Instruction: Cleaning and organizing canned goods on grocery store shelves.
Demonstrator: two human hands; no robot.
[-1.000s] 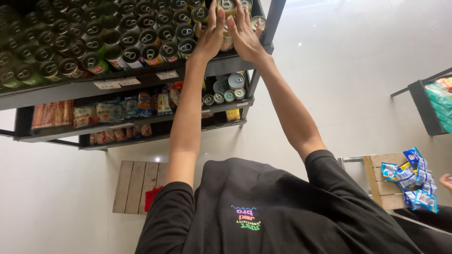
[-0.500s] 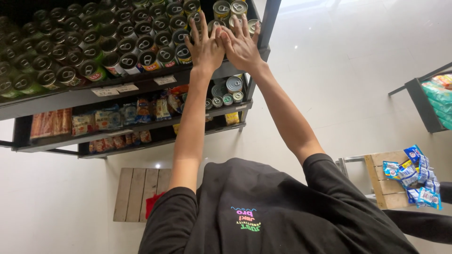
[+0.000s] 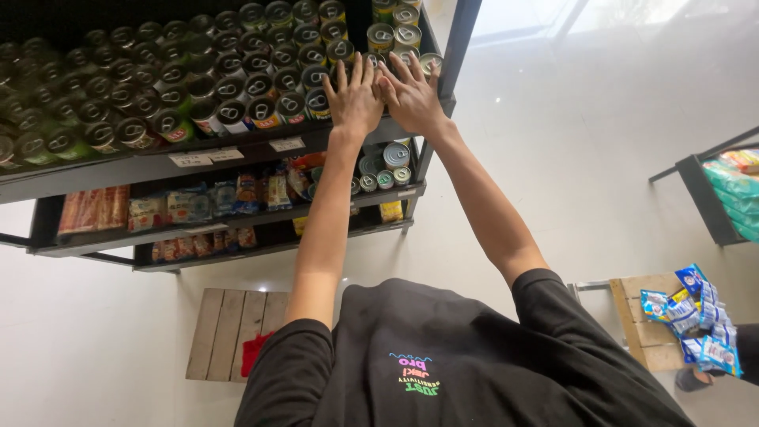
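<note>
Here, both hands being pressed flat, side by side, against front row of cans at right end of top shelf. Left hand and right hand being held with fingers spread, palms open, nothing gripped. Cans being kept upright, lids showing; row lying directly ahead of fingertips, running left–right. Both hands equally near.

I am seeing myself wearing a black short-sleeved T-shirt, its sleeves ending above the elbows. A small multicoloured print is sitting on the chest. My forearms and both hands are showing bare, with no gloves, rings or watch.
</note>
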